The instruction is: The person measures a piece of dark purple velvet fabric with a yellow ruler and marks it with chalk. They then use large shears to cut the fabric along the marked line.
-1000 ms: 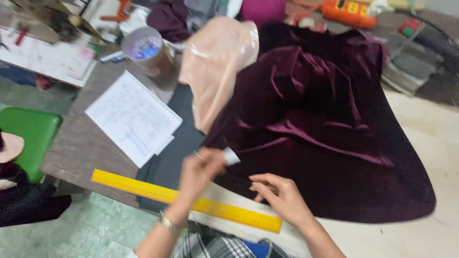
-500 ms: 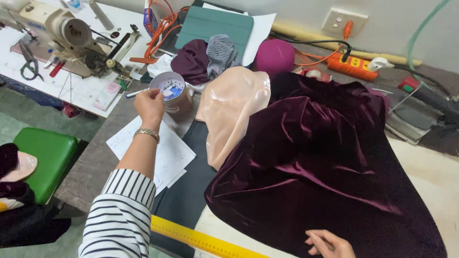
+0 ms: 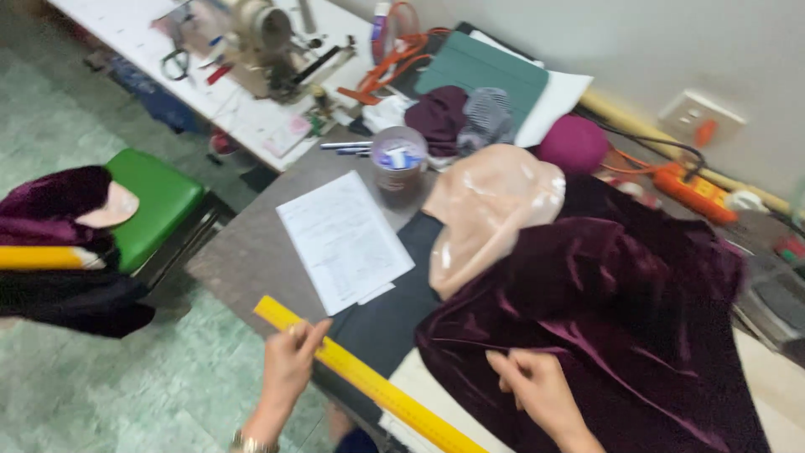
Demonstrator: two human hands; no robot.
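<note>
A long yellow ruler (image 3: pixel 360 376) lies along the near edge of the table. My left hand (image 3: pixel 289 362) grips it near its left end. My right hand (image 3: pixel 532 387) rests with curled fingers on the near edge of a dark purple velvet cloth (image 3: pixel 604 310) spread over the right half of the table. A peach satin lining (image 3: pixel 486 210) folds out from the cloth's upper left part. A dark panel (image 3: pixel 381 315) lies under the cloth's left edge.
White printed sheets (image 3: pixel 342 241) lie left of the cloth, with a lidded round tub (image 3: pixel 398 158) behind them. A sewing machine (image 3: pixel 268 42), scissors (image 3: pixel 174 60), a magenta ball (image 3: pixel 573 144) and an orange power strip (image 3: pixel 692 186) are further back. A green stool (image 3: pixel 155 205) with velvet pieces stands at left.
My left hand has come back from the round tub to the near edge and taken hold of the yellow ruler. My right hand has moved up onto the velvet. The view has shifted left.
</note>
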